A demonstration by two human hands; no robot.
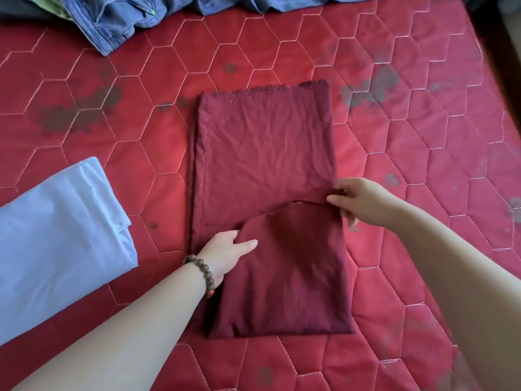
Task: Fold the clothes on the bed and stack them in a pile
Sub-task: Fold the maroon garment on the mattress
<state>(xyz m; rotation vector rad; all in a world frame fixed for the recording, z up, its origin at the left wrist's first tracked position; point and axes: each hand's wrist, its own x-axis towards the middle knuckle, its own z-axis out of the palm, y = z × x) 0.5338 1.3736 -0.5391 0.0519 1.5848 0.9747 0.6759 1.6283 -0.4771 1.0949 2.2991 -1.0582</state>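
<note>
— head view: maroon cloth [265,153] mid-bed, near end doubled back. left hand [225,252] gripping the fold's left edge, right hand [358,200] pinching its right corner.
— white folded cloth [56,221] left, jeans [112,21] far edge; bare red mattress [423,122] right.

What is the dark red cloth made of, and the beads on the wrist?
The dark red cloth looks like thin woven fabric, perhaps cotton: matte, finely creased, with a frayed far edge. The beads of the bracelet look like wood: round, brown and dull, though one near the bottom looks orange.
</note>
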